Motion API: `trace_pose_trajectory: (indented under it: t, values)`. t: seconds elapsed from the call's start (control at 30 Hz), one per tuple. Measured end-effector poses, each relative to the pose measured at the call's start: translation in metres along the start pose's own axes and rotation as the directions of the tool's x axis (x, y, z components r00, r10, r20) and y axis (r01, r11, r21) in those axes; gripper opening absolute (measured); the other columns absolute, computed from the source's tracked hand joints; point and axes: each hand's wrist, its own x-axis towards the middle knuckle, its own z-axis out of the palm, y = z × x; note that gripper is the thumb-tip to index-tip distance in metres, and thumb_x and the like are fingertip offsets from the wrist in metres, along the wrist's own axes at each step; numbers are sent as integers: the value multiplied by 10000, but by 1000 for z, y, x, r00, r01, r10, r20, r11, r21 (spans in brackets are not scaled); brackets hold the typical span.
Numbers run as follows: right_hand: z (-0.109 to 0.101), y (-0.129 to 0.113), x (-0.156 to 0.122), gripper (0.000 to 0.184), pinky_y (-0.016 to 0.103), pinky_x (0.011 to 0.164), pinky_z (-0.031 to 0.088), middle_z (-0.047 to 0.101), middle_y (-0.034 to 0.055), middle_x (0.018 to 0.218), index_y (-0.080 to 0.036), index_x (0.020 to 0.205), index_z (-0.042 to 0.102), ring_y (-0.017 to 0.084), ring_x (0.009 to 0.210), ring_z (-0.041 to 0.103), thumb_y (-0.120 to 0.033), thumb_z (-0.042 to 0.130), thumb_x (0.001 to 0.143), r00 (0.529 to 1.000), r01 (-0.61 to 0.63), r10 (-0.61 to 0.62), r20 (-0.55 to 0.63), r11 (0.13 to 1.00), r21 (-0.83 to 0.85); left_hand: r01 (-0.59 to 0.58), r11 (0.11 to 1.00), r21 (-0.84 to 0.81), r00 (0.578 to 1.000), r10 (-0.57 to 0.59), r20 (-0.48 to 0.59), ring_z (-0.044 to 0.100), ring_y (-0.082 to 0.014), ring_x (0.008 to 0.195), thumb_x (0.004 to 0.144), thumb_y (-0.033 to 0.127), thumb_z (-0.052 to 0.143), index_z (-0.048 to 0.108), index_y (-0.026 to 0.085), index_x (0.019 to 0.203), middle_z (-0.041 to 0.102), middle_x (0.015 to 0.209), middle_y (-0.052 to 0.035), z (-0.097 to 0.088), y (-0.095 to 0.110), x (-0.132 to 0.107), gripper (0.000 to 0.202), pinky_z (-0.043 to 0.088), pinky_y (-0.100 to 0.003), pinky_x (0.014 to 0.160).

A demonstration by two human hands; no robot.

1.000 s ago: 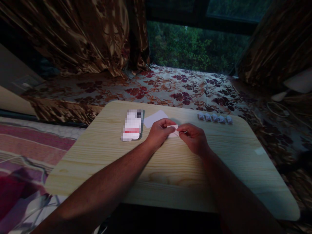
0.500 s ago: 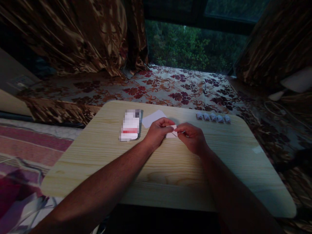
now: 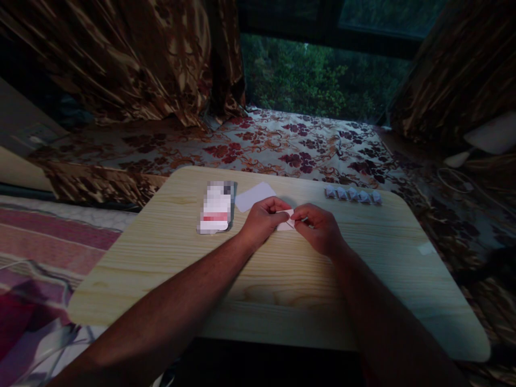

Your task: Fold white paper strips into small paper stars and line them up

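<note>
Between my hands, over the middle of the wooden table (image 3: pixel 282 279), is a small piece of white paper (image 3: pixel 285 226) with a crease or edge across it. My left hand (image 3: pixel 264 220) pinches it from the left, thumb on top. From the right, my right hand (image 3: pixel 319 226) grips its edge between thumb and fingertips. Behind my left hand lies a stack or sheet of pale paper (image 3: pixel 253 196). Several small folded paper pieces (image 3: pixel 352 194) stand in a row near the far right edge.
A blurred-out phone-like object (image 3: pixel 215 208) lies at the table's left. A white scrap (image 3: pixel 426 248) is near the right edge. Beyond the table is a flower-patterned window seat (image 3: pixel 306 142) below curtains (image 3: pixel 161 59). A striped bedcover (image 3: pixel 60 231) is at the left.
The white paper and my fingers have shifted very slightly toward me and to the right. Both hands keep their pinch on it.
</note>
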Motion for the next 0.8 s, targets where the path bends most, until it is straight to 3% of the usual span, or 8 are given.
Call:
trace_pose_trajectory:
  t: [0.47, 0.8]
  values:
    - [0, 5, 0, 43, 252, 578, 441, 645, 13, 758, -189, 833, 642, 133, 653, 578, -229, 629, 823, 997, -76, 76, 10, 989, 126, 40, 998, -52, 995, -35, 88, 587, -95, 547, 610, 132, 750, 598, 164, 836, 671, 662, 22, 0, 3, -1, 274, 409, -215, 554]
    - [-1, 4, 2, 37, 251, 556, 402, 634, 8, 745, -186, 799, 637, 127, 631, 544, -222, 639, 807, 996, -91, 92, 4, 980, 177, 53, 999, 11, 987, -54, 150, 617, -108, 575, 619, 115, 719, 583, 169, 916, 676, 703, 20, -4, 0, 1, 331, 435, -227, 571]
